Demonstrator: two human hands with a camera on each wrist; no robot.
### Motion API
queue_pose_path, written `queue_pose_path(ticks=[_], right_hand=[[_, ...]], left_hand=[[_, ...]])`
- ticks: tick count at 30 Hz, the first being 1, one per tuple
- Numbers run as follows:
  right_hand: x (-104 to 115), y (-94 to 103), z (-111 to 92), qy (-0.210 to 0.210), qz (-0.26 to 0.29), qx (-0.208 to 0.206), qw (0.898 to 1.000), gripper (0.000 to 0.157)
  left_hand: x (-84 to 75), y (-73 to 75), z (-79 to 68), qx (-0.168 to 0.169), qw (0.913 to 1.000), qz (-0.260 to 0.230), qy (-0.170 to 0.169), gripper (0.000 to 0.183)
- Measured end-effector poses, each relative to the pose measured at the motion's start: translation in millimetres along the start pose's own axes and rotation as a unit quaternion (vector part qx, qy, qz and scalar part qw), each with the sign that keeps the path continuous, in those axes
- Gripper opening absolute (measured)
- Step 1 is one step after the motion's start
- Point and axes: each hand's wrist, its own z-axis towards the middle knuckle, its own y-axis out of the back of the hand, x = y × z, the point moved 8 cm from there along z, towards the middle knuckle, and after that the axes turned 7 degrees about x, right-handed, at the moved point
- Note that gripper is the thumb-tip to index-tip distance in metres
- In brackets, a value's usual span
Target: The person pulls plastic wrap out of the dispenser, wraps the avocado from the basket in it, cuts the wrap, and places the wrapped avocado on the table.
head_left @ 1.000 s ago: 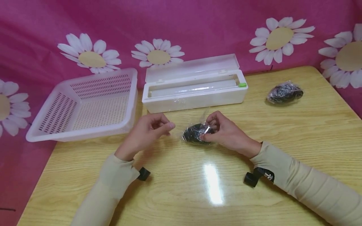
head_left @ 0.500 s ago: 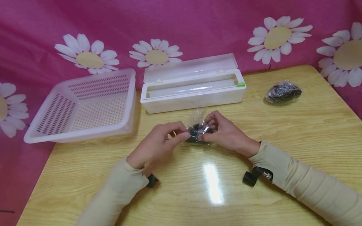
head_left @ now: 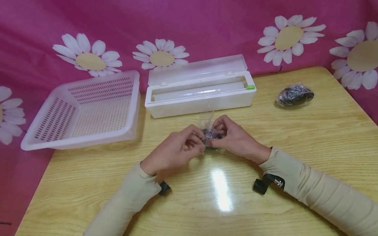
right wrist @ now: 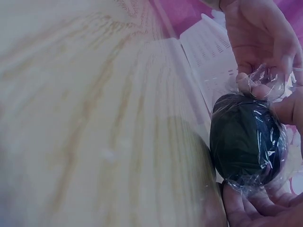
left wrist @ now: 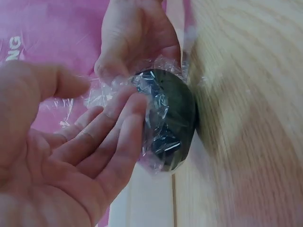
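A dark green, smooth oval item (left wrist: 177,113) lies on the table in crinkled clear plastic film (head_left: 206,123), which stands up in a loose tuft at its far side. My right hand (head_left: 237,139) grips its right end, thumb in front and fingers behind. From the left, my left hand (head_left: 174,147) reaches in with fingertips touching the film. The left wrist view shows those fingers (left wrist: 113,127) nearly straight, the thumb apart from them. Both hands cover much of the item in the head view; the right wrist view shows its dark side (right wrist: 241,142).
Behind the hands stands an open white box (head_left: 200,106) with a roll of cling film (head_left: 200,91) and a green slider (head_left: 250,87). A white perforated basket (head_left: 79,142) sits at left. Another film-wrapped dark oval item (head_left: 295,95) lies at right. A pink flowered cloth (head_left: 206,29) hangs behind.
My left hand has moved right, from beside the wrapped item to its film. The film tuft is gathered more narrowly. My right hand has kept its grip.
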Motion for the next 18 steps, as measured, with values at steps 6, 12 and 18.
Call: queue_pose_path(ticks=[6, 12, 18], right_hand=[[1, -0.4, 1, 0.001, 0.008, 0.002, 1.000, 0.055], [-1, 1.2, 0, -0.008, -0.005, -0.002, 1.000, 0.056], [0, 1.7, -1, -0.008, -0.007, -0.004, 1.000, 0.056]], left_hand=[[5.0, 2.5, 0.4, -0.019, 0.9968, -0.077, 0.005, 0.024], [-4.8, 2.6, -1.3, -0.068, 0.9976, 0.012, 0.006, 0.028], [-16.9, 12.3, -6.9, -0.111, 0.9876, 0.110, -0.019, 0.030]])
